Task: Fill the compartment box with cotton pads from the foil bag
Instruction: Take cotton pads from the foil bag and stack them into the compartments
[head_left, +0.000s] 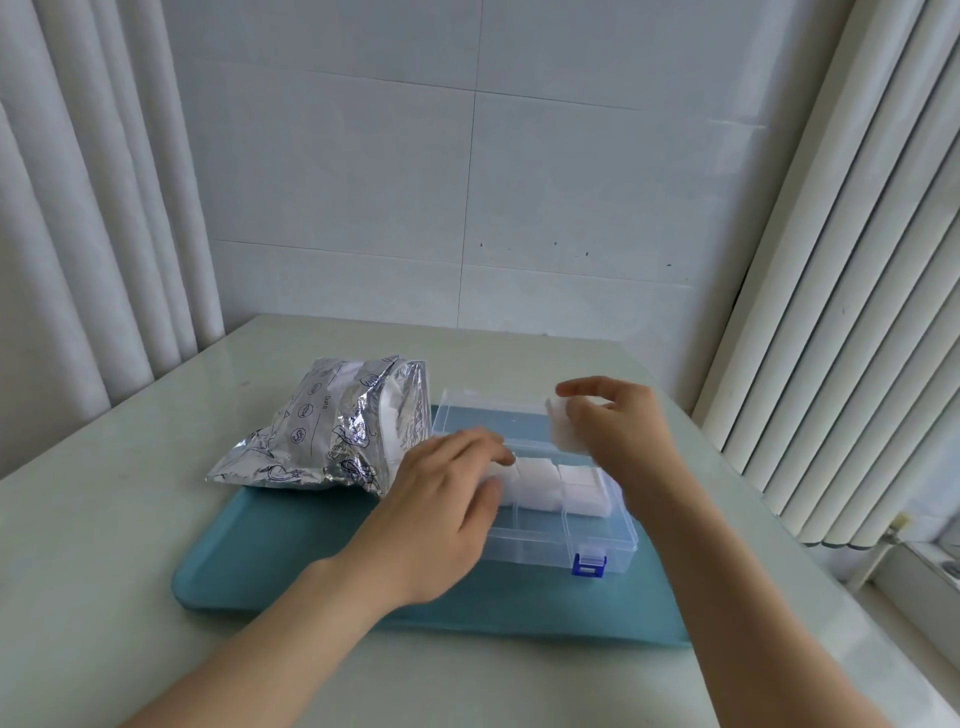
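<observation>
That crinkly silver foil bag (317, 431) is glinting all over, shiny and wrinkled. The clear rectangular plastic compartment box (545, 551) is looking smooth and glossy, the square white cotton pads (540, 483) soft and matt. The teal plastic tray (291, 561) is looking matt, and the pale tabletop (130, 519) is gleaming.

I get a single view, from the wide-angle head camera. It sits above the near edge of the surface (130, 467) and faces forward and down. Both forearms enter from the bottom edge, so the left hand (441, 499) and right hand (623, 431) land close in, around mid-frame, over the blue tray (270, 561). The tiled wall (467, 182) beyond fills the upper half. Vertical lines lean outward near the frame's sides.
</observation>
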